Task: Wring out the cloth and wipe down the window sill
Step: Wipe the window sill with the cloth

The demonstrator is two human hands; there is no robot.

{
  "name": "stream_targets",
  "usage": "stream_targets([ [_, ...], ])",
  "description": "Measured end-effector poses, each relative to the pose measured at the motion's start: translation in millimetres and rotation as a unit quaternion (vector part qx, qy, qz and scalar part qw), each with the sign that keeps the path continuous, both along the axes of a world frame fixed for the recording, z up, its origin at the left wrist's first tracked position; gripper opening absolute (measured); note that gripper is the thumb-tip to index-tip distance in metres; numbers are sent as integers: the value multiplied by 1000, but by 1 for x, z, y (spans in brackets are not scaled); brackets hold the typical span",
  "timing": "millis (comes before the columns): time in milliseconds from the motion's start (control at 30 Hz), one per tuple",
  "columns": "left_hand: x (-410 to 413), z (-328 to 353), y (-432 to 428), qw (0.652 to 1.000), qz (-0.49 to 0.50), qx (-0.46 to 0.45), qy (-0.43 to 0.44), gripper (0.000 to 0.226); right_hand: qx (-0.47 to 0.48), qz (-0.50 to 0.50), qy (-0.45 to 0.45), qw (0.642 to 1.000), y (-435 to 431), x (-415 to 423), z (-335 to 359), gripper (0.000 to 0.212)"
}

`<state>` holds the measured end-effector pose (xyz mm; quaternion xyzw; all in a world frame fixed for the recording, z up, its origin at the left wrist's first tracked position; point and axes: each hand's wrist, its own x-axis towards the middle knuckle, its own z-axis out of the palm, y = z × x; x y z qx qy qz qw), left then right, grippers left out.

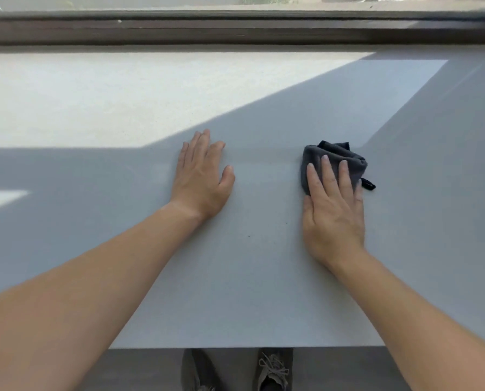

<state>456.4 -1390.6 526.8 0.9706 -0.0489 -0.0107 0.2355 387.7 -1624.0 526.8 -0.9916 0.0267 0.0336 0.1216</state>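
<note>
A wide pale grey window sill (249, 277) fills most of the view. A bunched dark grey cloth (334, 156) lies on it right of centre. My right hand (333, 210) lies flat with its fingers pressed on the near part of the cloth, and a small loop sticks out at the cloth's right. My left hand (201, 179) rests palm down on the bare sill to the left, fingers together, holding nothing. Part of the cloth is hidden under my right fingers.
A dark brown window frame (235, 29) runs along the far edge of the sill. Sunlight covers the far left of the sill (94, 103); the rest lies in shade. Below the sill's near edge, two dark shoes (272, 371) stand on a grey floor.
</note>
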Motion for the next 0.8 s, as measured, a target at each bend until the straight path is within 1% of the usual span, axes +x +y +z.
stream_targets([
  [33,5,0,-1,1000,3,1,0,50,-2,39,-9,999,12,0,0,59],
  [100,13,-2,-5,1000,10,10,3,51,-1,153,-21,988,25,-9,-4,60],
  [133,16,-2,-7,1000,13,17,5,51,-2,199,-21,980,22,-11,-5,59],
  [167,21,-2,-9,1000,13,22,5,51,-1,226,-18,974,14,-4,-4,59],
  [200,27,-1,-12,1000,11,25,6,52,-2,225,-17,974,3,8,-4,58],
  [233,33,1,-15,1000,9,27,8,55,-2,196,-12,980,-8,24,-4,58],
  [333,53,2,-20,999,11,43,22,61,19,32,6,999,-28,85,0,58],
  [367,57,0,-21,998,17,54,25,61,16,2,10,1000,-25,100,0,58],
  [400,59,-4,-22,997,25,69,24,61,8,-5,7,1000,-17,109,-1,59],
  [433,59,-7,-23,996,32,84,20,62,2,12,4,1000,-7,112,-2,60],
  [500,57,-11,-25,994,34,100,13,64,2,97,2,995,10,106,-3,60],
  [567,56,-11,-24,994,33,103,12,65,2,195,0,981,9,101,-4,58],
  [600,56,-10,-24,994,34,103,13,65,3,226,2,974,2,106,-2,57],
  [633,56,-9,-24,994,33,103,13,65,3,237,0,972,-8,118,-1,56],
  [667,57,-8,-24,994,31,103,12,65,3,224,-2,975,-18,134,0,55],
  [700,57,-8,-25,994,29,104,12,66,4,189,-1,982,-26,152,0,56],
  [800,58,-7,-25,993,29,111,14,67,8,43,-1,999,-23,203,0,57],
])
